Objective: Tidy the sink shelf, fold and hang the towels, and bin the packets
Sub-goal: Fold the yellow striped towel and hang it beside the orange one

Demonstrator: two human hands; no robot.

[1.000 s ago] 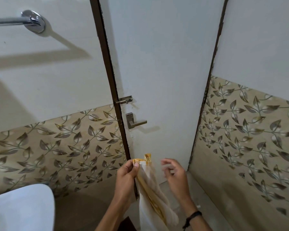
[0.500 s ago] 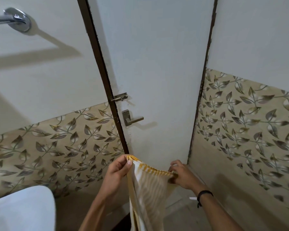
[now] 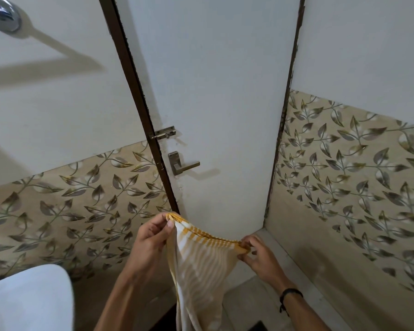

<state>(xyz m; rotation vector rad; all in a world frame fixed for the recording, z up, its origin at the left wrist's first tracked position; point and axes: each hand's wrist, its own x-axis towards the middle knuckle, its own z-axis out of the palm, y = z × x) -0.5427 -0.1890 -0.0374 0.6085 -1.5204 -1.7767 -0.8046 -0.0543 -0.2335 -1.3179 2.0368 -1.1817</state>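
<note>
So the person's standing right in front of the shut white door (image 3: 213, 91), holding a yellow-and-white striped cloth towel (image 3: 201, 266) up between both hands, low and near in the scene. The left hand (image 3: 151, 237) has its thumb and fingertips curled in a pinch on the towel's top left corner, and that corner looks bunched into a few layers. The right hand (image 3: 258, 256) is doing the same on the top right corner, fingers curled tight around the hem, sitting a bit lower than the left one. The yellow-trimmed top edge runs pretty much taut from one hand to the other, sloping down to the right, and the rest of the towel just hangs straight down and out of sight at the bottom. It isn't touching the door as far as I can tell. There's a thin black band (image 3: 290, 295) on the right wrist. Behind the towel, the door has a brushed metal lever handle (image 3: 182, 163) with a small metal slide bolt (image 3: 164, 134) above it, right beside the dark brown door frame (image 3: 134, 91). Beige tiles with a grey leaf pattern (image 3: 69, 211) cover the lower wall on the left and on the right too. Far up in the left corner you can just see the shiny chrome end mount of a wall rail (image 3: 3, 16). Near left there's a smooth white rounded thing (image 3: 26, 299), can't tell what exactly.
</note>
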